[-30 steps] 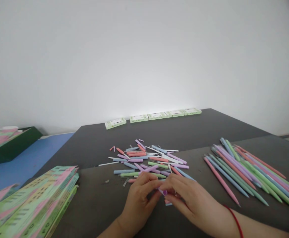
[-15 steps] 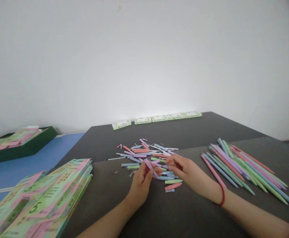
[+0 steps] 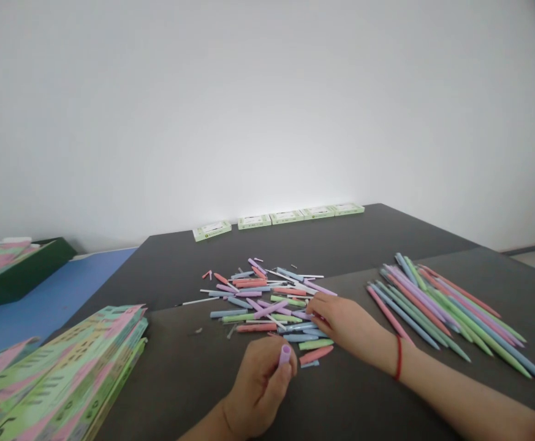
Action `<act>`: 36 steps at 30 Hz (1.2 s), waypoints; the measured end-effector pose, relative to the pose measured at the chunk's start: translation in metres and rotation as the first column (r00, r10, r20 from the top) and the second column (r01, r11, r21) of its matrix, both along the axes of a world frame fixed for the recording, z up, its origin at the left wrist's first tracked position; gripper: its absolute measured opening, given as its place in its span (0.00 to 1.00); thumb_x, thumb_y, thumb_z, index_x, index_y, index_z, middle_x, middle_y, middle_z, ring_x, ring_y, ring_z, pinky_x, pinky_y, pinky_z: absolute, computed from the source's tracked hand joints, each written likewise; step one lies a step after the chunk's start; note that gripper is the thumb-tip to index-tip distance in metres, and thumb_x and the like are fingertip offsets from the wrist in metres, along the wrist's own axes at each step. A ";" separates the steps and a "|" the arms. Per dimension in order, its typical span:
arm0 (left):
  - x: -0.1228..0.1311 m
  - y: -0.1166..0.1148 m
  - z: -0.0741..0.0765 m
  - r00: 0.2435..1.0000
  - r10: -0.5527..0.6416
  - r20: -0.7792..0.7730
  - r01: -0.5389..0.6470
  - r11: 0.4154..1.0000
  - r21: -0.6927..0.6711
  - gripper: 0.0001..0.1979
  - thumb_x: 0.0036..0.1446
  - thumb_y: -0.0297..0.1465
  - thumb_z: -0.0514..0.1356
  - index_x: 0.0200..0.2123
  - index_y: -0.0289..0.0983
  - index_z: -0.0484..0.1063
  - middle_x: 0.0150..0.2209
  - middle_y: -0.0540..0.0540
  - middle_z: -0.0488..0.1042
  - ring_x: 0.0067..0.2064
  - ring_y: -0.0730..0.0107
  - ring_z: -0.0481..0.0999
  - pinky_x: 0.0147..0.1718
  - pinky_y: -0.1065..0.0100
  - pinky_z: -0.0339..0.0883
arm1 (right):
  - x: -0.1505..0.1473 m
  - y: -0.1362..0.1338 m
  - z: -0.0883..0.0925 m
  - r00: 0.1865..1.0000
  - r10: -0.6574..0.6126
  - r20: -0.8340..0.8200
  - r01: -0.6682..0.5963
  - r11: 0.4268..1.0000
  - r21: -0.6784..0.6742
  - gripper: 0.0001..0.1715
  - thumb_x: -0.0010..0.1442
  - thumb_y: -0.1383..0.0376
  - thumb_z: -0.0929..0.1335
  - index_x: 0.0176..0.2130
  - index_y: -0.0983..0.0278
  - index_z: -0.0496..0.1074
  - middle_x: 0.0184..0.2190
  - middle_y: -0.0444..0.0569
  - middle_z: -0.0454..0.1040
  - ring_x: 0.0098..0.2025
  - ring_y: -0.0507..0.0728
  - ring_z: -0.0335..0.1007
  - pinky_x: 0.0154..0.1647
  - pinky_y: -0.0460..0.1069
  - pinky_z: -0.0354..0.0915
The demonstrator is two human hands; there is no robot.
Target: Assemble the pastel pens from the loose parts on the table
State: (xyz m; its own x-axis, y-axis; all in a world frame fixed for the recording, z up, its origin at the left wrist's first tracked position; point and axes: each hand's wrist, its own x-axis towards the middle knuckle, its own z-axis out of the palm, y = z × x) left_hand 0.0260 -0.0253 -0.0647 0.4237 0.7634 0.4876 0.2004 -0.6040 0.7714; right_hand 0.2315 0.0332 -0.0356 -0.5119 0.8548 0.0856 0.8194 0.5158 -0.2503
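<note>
My left hand, near the front of the table, is closed around a purple pen barrel whose hollow end points up. Over the right side of a pile of loose pen parts is my right hand, a red band at its wrist. Its fingers are bent and drawn together, down among the parts; whatever is at their tips is hidden. The pile mixes purple, blue, green and red barrels and pointed pieces with thin white refills. A green piece and a red piece lie just below my right hand.
Whole-looking pastel pens lie bunched on the right. Printed card packs are stacked at the front left, beyond them a dark green box on a blue surface. Several flat pale green boxes line the table's far edge.
My left hand has come down toward me with the purple barrel, now more upright and away from the pile. My right hand has lowered its fingers into the pile. The view has shifted slightly.
</note>
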 end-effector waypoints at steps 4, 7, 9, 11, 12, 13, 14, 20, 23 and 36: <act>0.001 0.003 0.003 0.996 0.006 -0.091 -0.002 0.999 0.047 0.15 0.66 0.31 0.44 0.27 0.37 0.62 0.22 0.51 0.61 0.26 0.72 0.62 0.30 0.69 0.55 | -0.017 0.009 0.006 0.999 0.035 0.034 -0.035 0.999 -0.002 0.09 0.63 0.68 0.63 0.37 0.64 0.73 0.38 0.49 0.75 0.39 0.55 0.71 0.39 0.47 0.61; 0.001 0.007 0.001 0.985 -0.026 -0.171 0.035 0.998 0.049 0.13 0.63 0.30 0.46 0.28 0.37 0.64 0.23 0.50 0.65 0.26 0.72 0.64 0.28 0.69 0.55 | -0.044 0.017 0.006 0.994 0.073 0.081 -0.073 0.997 -0.013 0.08 0.61 0.66 0.65 0.35 0.63 0.74 0.38 0.49 0.76 0.41 0.57 0.72 0.39 0.47 0.62; 0.002 0.008 -0.001 0.981 -0.022 -0.193 0.032 0.998 0.050 0.12 0.61 0.30 0.48 0.27 0.36 0.65 0.23 0.49 0.66 0.25 0.72 0.64 0.27 0.69 0.54 | -0.064 0.021 0.004 0.988 0.081 0.128 -0.078 0.997 -0.022 0.08 0.60 0.65 0.65 0.35 0.65 0.74 0.37 0.53 0.77 0.41 0.60 0.72 0.39 0.48 0.63; 0.002 0.009 -0.002 0.982 -0.009 -0.188 0.018 0.999 0.047 0.11 0.60 0.30 0.49 0.26 0.36 0.65 0.22 0.49 0.65 0.24 0.72 0.64 0.26 0.69 0.54 | -0.080 0.025 0.001 0.982 0.071 0.176 -0.066 0.997 -0.032 0.09 0.59 0.65 0.65 0.35 0.67 0.74 0.37 0.57 0.77 0.40 0.61 0.73 0.38 0.50 0.64; 0.002 0.009 -0.003 0.984 -0.003 -0.179 0.011 0.999 0.040 0.11 0.60 0.30 0.49 0.26 0.36 0.65 0.22 0.49 0.65 0.24 0.72 0.63 0.26 0.70 0.54 | -0.085 0.026 0.000 0.979 0.061 0.197 -0.055 0.998 -0.036 0.09 0.59 0.66 0.65 0.35 0.68 0.74 0.37 0.59 0.77 0.39 0.62 0.74 0.37 0.50 0.64; 0.002 0.010 -0.004 0.985 0.001 -0.173 0.005 0.999 0.032 0.11 0.60 0.30 0.49 0.26 0.36 0.65 0.22 0.50 0.65 0.24 0.73 0.63 0.26 0.70 0.54 | -0.090 0.028 -0.001 0.976 0.050 0.214 -0.042 0.998 -0.039 0.09 0.59 0.67 0.65 0.35 0.68 0.75 0.36 0.60 0.77 0.37 0.62 0.74 0.35 0.50 0.64; 0.002 0.010 -0.004 0.986 0.005 -0.167 -0.001 1.000 0.025 0.11 0.59 0.29 0.49 0.26 0.36 0.64 0.21 0.50 0.64 0.23 0.73 0.62 0.26 0.70 0.54 | -0.092 0.028 -0.001 0.973 0.038 0.227 -0.030 0.999 -0.041 0.10 0.58 0.68 0.64 0.35 0.69 0.75 0.35 0.60 0.77 0.37 0.62 0.75 0.34 0.50 0.64; 0.003 0.010 -0.006 0.989 0.010 -0.148 -0.012 1.000 -0.012 0.10 0.59 0.28 0.49 0.26 0.36 0.64 0.21 0.51 0.65 0.23 0.73 0.63 0.26 0.71 0.55 | -0.076 0.029 0.010 0.975 -0.026 0.219 0.036 0.998 -0.041 0.12 0.58 0.65 0.63 0.32 0.67 0.75 0.32 0.58 0.78 0.36 0.63 0.75 0.32 0.50 0.62; 0.003 0.010 -0.006 0.988 0.021 -0.150 -0.025 0.999 -0.025 0.11 0.60 0.29 0.49 0.25 0.37 0.64 0.20 0.51 0.65 0.23 0.73 0.64 0.26 0.71 0.56 | -0.059 0.031 0.014 0.983 -0.039 0.179 0.052 0.996 -0.072 0.11 0.58 0.64 0.64 0.31 0.65 0.75 0.29 0.54 0.78 0.32 0.60 0.74 0.28 0.47 0.58; 0.005 0.011 -0.001 0.993 0.060 -0.105 -0.071 0.992 -0.106 0.16 0.63 0.32 0.47 0.24 0.36 0.64 0.20 0.50 0.65 0.22 0.73 0.64 0.25 0.71 0.56 | -0.011 0.031 0.028 0.994 -0.050 -0.101 0.027 0.976 -0.218 0.12 0.58 0.65 0.64 0.23 0.63 0.66 0.23 0.44 0.69 0.23 0.52 0.63 0.24 0.45 0.52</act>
